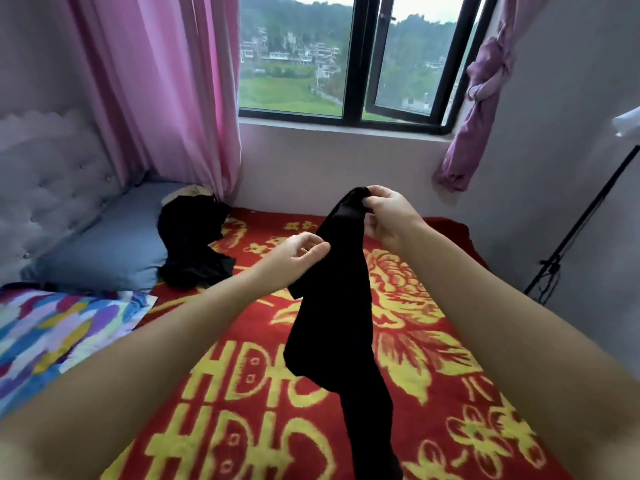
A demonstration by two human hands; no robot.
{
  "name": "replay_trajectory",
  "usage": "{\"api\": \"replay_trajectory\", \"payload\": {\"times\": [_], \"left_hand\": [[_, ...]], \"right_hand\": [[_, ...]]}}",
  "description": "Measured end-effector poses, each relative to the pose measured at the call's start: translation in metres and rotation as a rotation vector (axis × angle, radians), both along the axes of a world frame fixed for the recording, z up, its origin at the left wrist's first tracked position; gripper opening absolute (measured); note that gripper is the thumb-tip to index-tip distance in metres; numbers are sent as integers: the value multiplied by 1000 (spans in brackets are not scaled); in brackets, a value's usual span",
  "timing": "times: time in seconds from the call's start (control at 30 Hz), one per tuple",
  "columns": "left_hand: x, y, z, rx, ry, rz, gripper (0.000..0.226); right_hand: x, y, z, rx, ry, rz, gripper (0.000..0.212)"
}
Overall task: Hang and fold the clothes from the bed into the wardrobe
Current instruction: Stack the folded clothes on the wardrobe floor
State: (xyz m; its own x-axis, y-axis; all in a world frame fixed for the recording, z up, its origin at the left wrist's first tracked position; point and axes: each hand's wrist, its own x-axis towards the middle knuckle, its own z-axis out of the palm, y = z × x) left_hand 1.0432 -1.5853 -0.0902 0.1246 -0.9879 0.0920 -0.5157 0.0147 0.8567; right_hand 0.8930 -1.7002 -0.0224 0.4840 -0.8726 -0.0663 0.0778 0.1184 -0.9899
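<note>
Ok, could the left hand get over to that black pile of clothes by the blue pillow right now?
Probably yes. The left hand only pinches the black garment lightly, and bare red blanket lies between it and the black pile. It would need to let go first.

- A red blanket (433,393) with yellow flowers and characters covers the mattress.
- A blue-grey pillow (114,244) lies at the head end, against a pale tufted headboard (52,188).
- A patchwork-coloured pillow (52,330) lies just beside the blue-grey one, nearer the camera.
- A pink curtain (166,91) hangs left of the window, its hem reaching down to the mattress.
- A dark-framed window (355,60) has its right pane swung open; houses, green fields and a wooded hill show outside.
- A mauve curtain (481,95) right of the window is tied in a knot.
- A black stand (575,230) leans by the right wall.
</note>
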Motion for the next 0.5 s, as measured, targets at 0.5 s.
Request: {"api": "replay_trajectory", "payload": {"times": [0.5], "left_hand": [[-32, -7, -6, -51, 453, 154, 23]], "right_hand": [[-67, -16, 15, -234, 360, -2, 78]]}}
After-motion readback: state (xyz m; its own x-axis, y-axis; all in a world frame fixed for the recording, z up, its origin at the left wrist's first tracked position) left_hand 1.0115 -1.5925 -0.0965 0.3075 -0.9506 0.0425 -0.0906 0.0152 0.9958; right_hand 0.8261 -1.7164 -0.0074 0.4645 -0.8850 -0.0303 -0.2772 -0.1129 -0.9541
